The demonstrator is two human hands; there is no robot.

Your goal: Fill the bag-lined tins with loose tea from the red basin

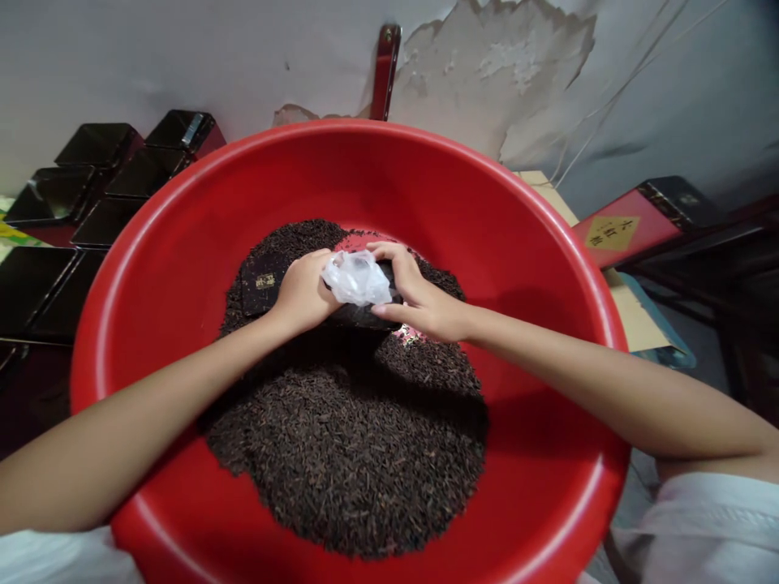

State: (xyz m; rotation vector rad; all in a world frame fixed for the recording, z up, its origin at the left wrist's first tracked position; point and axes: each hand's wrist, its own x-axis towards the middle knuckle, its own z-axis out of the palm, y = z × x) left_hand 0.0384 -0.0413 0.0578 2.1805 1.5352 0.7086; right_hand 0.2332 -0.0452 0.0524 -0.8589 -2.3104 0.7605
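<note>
A large red basin (535, 243) holds a heap of dark loose tea leaves (353, 438). On the far side of the heap lies a dark box (263, 285) with a small gold label. My left hand (303, 290) rests on that box, fingers curled onto a crumpled clear plastic bag (356, 278). My right hand (419, 296) grips the other side of the bag and the dark box edge below it. Both hands are closed round the bag.
Several dark open tins (91, 186) are stacked on the left against the wall. A red box with a yellow label (633, 227) and cardboard (639, 316) lie on the right. A red handle (385, 69) leans on the peeling wall behind the basin.
</note>
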